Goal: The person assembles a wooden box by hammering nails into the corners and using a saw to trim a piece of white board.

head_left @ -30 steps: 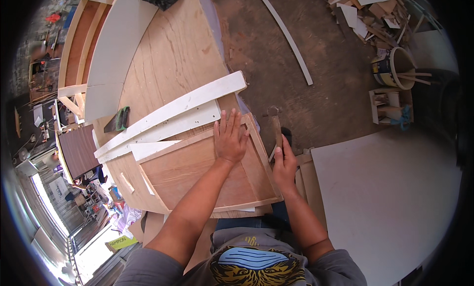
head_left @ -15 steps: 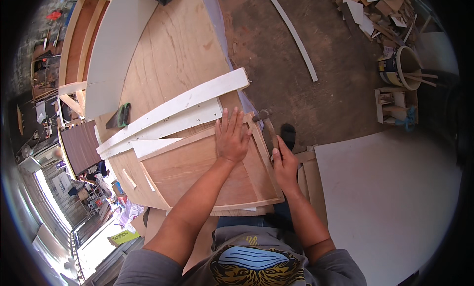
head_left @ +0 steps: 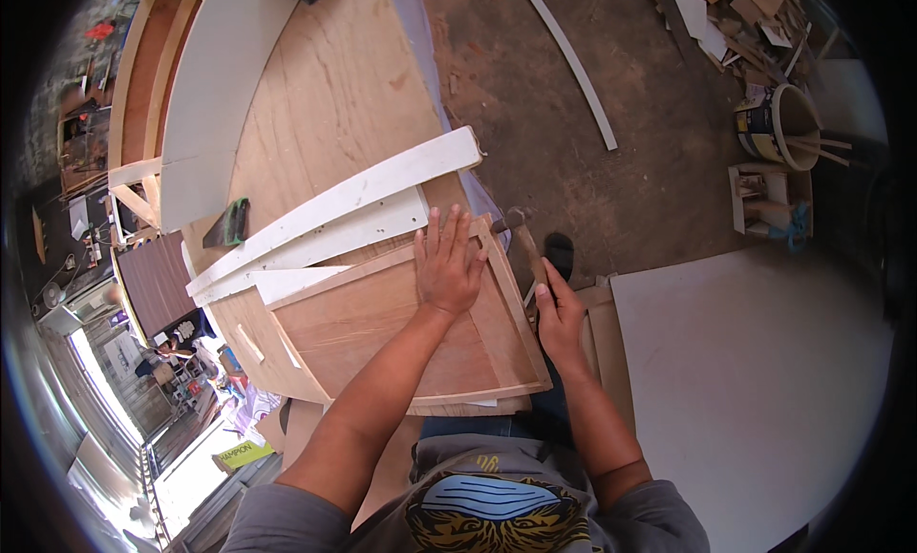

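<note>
Reddish-brown rectangular wooden panel with pale raised frame lies at 6 o'clock end of pale plywood sheet. Left hand spread, palm down, fingers crossing frame's 12-to-1 o'clock side. Right hand wrapped round wooden-handled hammer, head by 1-to-2 o'clock corner; contact unclear. Best: firm palm, face square to edge, fingers clear.

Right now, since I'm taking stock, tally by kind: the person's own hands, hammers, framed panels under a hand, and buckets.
Own hands: 2, left hand and right hand
Hammer: 1
Framed panel under the left hand: 1
Bucket: 1
Total: 5
</note>
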The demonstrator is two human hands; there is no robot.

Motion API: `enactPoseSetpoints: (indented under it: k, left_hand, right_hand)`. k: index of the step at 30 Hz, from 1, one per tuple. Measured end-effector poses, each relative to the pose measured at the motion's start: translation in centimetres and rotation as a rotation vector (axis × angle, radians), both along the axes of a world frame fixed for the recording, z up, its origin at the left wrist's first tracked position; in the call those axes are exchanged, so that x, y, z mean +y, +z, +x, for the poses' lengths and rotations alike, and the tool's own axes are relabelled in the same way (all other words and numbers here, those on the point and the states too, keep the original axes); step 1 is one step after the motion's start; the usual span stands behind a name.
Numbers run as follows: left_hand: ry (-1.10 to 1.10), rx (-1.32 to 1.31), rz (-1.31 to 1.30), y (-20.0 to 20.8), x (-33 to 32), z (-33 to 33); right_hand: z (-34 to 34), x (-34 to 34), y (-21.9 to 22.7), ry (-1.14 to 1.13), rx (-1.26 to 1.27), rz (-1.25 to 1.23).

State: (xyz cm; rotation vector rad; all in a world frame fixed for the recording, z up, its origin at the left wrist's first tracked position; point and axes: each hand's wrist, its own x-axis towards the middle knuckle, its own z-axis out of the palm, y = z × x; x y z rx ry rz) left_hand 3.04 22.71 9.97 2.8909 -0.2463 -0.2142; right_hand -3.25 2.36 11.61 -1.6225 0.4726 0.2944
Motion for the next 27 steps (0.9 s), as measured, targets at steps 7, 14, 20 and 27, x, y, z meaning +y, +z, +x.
enactPoseSetpoints:
  k: [7, 14, 20, 27]
  left_hand:
    - [-0.007, -0.01, -0.011, 0.1, -0.1, 0.2]
    - [-0.005, -0.026, -0.015, 0.0, 0.0, 0.1]
    - [-0.011, -0.029, 0.003, 0.0, -0.1, 0.2]
    - [-0.002, -0.014, 0.039, 0.0, 0.0, 0.0]
  right_hand:
    - [0.4, 0.1, 0.3, -0.011, -0.069, -0.011]
    - [0.7, -0.2, 0.2, -0.04, 0.012, 0.051]
    - [1.0, -1.5, 0.4, -0.034, 0.194, 0.21]
    - [0.8, -0.8, 0.2, 0.0, 0.11, 0.129]
